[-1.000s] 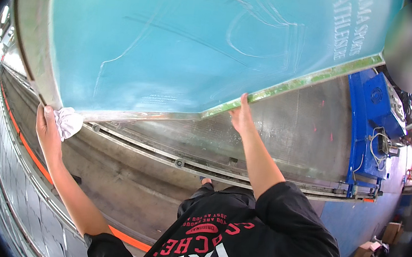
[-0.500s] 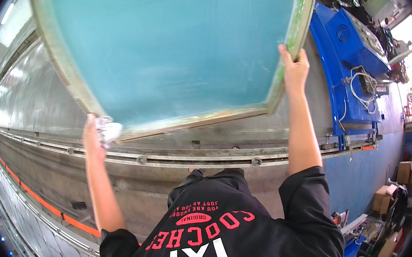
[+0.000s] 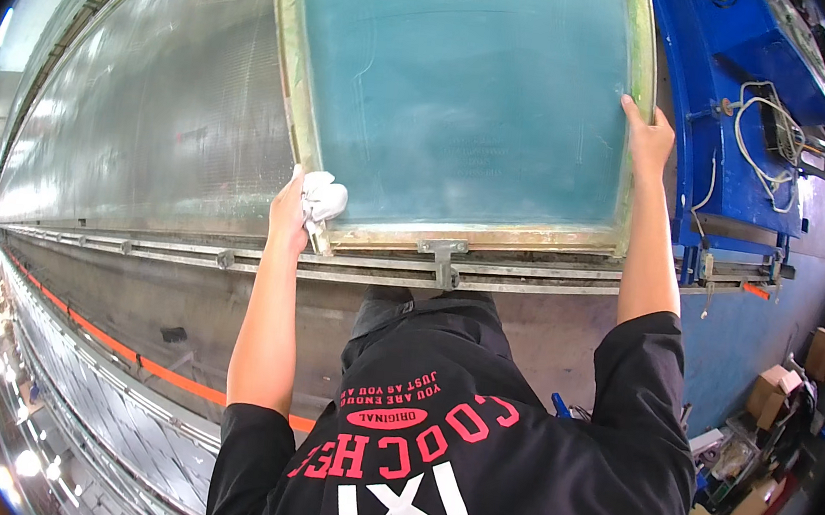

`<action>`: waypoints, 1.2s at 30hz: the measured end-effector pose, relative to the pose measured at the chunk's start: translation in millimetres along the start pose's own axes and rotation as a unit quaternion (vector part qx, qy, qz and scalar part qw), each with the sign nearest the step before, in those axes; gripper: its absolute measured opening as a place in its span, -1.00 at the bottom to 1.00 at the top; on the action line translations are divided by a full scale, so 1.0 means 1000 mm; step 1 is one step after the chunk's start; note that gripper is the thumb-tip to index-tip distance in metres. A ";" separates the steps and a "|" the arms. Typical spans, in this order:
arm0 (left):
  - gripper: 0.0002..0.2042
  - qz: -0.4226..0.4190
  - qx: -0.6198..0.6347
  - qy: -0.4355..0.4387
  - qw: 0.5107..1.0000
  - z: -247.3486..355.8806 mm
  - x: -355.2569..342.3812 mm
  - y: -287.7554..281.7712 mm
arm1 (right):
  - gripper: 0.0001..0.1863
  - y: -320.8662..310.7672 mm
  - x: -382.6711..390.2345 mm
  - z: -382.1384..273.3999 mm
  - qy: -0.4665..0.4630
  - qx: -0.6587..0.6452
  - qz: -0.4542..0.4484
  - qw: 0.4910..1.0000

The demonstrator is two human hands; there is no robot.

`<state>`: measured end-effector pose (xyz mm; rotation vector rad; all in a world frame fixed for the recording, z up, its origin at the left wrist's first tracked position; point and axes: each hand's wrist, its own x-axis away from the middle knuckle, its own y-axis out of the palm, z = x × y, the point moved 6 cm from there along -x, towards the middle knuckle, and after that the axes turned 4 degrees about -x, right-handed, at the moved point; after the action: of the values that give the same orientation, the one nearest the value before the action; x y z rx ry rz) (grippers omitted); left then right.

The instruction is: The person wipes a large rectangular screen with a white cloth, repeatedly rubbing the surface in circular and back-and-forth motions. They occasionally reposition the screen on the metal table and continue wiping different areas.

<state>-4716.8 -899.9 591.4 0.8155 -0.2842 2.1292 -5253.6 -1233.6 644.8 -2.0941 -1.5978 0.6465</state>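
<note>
A screen printing frame point(image 3: 475, 234) with blue-green mesh point(image 3: 469, 103) lies over the long metal table, its near edge along the table's front rail and beside a small metal bracket point(image 3: 445, 259). At the frame's near left corner, my left hand point(image 3: 288, 212) is closed on the side bar, with a crumpled white cloth point(image 3: 322, 196) held against it. Farther up the opposite bar, my right hand point(image 3: 648, 142) grips the right side, thumb on top; its other fingers are partly hidden behind the bar. The frame's far edge is outside the picture.
The grey metal table point(image 3: 158, 100) stretches away to the left, with a rail point(image 3: 172, 252) along its front. A blue machine point(image 3: 741, 101) with looped cables stands close on the right. Cardboard boxes point(image 3: 770, 391) and clutter lie at the lower right. An orange strip point(image 3: 178, 379) runs behind me.
The frame has come down from a tilted, raised position and now lies squarer to the table, its near edge at the bracket. Both hands have shifted right with it, still gripping.
</note>
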 end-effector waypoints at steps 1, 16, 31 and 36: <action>-0.52 0.004 -0.004 -0.006 1.000 -0.002 0.001 0.008 | -0.43 -0.002 -0.003 0.011 0.003 0.008 0.000 1.000; -0.48 -0.026 -0.038 -0.048 0.998 -0.033 -0.008 0.055 | -0.37 -0.011 -0.005 0.088 0.038 -0.002 -0.007 0.999; -0.59 0.171 -0.200 0.150 0.953 -0.011 0.035 0.044 | -0.40 0.008 0.004 0.112 -0.087 0.183 0.085 0.976; -0.58 0.145 -0.299 0.225 0.916 -0.037 0.048 0.071 | -0.41 0.024 0.013 0.140 -0.078 0.178 0.067 0.979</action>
<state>-4810.3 -898.7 599.6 -0.0825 -0.7960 2.2346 -5315.3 -1220.0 517.2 -1.9305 -1.3072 1.0794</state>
